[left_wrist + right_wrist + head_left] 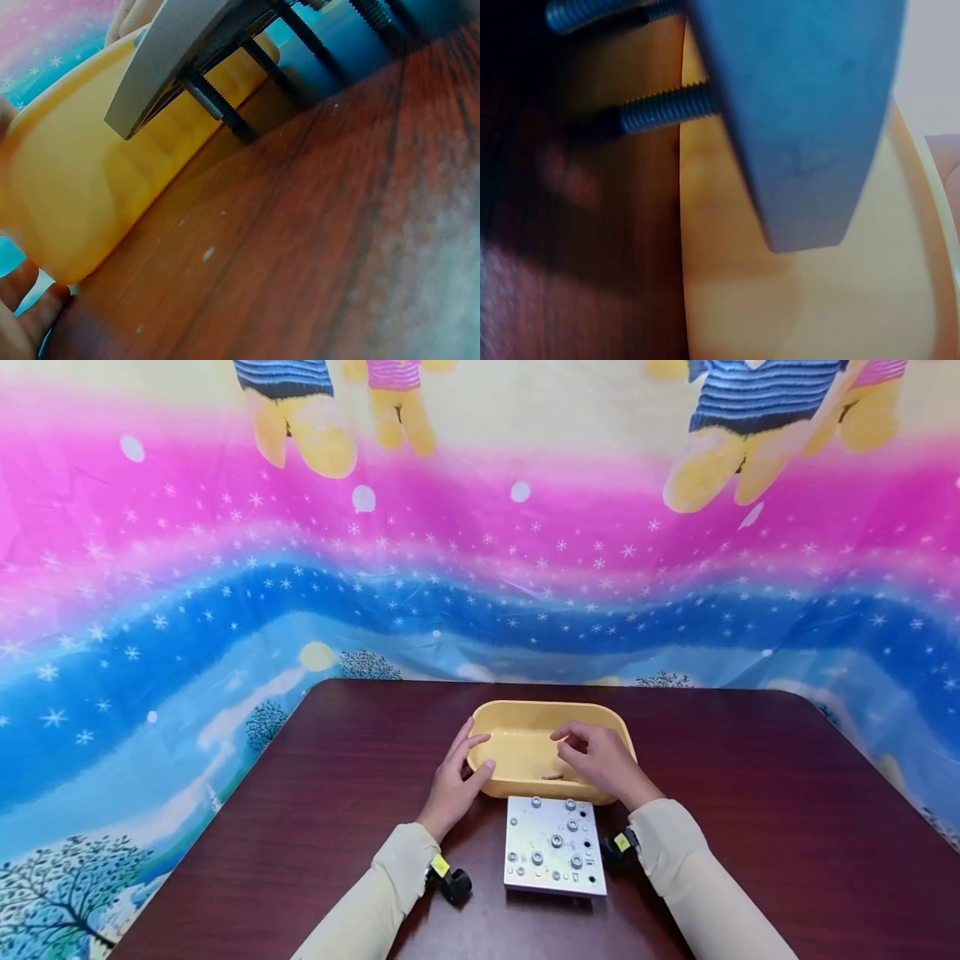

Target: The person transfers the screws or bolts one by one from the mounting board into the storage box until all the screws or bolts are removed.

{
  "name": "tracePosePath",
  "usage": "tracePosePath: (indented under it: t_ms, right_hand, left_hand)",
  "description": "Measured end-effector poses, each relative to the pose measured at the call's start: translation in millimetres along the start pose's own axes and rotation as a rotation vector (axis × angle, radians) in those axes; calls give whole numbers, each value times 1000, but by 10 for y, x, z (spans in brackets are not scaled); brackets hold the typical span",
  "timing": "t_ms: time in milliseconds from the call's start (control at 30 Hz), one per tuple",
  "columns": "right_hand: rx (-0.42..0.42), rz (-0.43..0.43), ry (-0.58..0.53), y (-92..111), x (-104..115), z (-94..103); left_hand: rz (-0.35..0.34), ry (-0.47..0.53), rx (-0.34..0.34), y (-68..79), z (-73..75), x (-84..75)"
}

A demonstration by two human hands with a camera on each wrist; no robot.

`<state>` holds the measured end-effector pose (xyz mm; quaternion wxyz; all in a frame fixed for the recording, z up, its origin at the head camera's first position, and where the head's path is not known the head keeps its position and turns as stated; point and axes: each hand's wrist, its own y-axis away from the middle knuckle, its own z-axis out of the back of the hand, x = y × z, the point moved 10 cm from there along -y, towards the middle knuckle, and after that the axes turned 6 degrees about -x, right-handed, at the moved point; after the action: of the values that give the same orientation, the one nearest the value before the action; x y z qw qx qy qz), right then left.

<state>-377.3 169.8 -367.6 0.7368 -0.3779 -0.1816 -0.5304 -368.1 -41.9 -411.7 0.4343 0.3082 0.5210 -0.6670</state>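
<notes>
A yellow plastic bin (pixel 510 789) stands on the table, with a few small thin metal pieces (pixel 552 777) lying on its floor. At the bin's left end is my left hand (pixel 453 781), its fingers spread and fairly straight against the rim. My right hand (pixel 602 762) is over the bin's right side, fingers bent and nothing visible between them. Directly in front of the bin is a silver metal plate (pixel 543 864) carrying several socket-head screws (pixel 557 841). Threaded screw shanks (pixel 210 96) stick out beneath the plate in the left wrist view, holding it above the tabletop.
The dark reddish wood table (pixel 750 777) has rounded far corners. A colourful printed cloth (pixel 480 552) hangs behind it. Black wrist cameras are strapped on both sleeves, one (pixel 453 885) left of the plate and the other (pixel 618 847) close to its right edge.
</notes>
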Motion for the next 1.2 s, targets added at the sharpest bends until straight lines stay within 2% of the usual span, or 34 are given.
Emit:
tracePosePath:
  t_ms: [233,400,667,800,867,1067,1133,1200]
  right_hand:
    - [-39,47,-76,-3,57,34]
    - [-50,72,-128,-20,88,37]
    - [0,78,-159,-8,167,64]
    - [78,112,-167,25,280,77]
    - [136,136,-150,55,367,73]
    - [358,176,17,237,636,11]
    - [409,176,69,313,722,15]
    - [435,180,108,378,808,36]
  left_hand:
    - [16,2,7,52,60,-295]
    - [7,-2,-13,44,97,-326]
    - [9,1,-10,38,89,-309]
    - [12,12,-10,45,74,-326]
    - [-9,-4,-21,24,57,-247]
    - [13,-1,-29,-26,18,2]
    - [25,-2,-28,-39,16,84]
    - [23,-10,-30,-44,24,103]
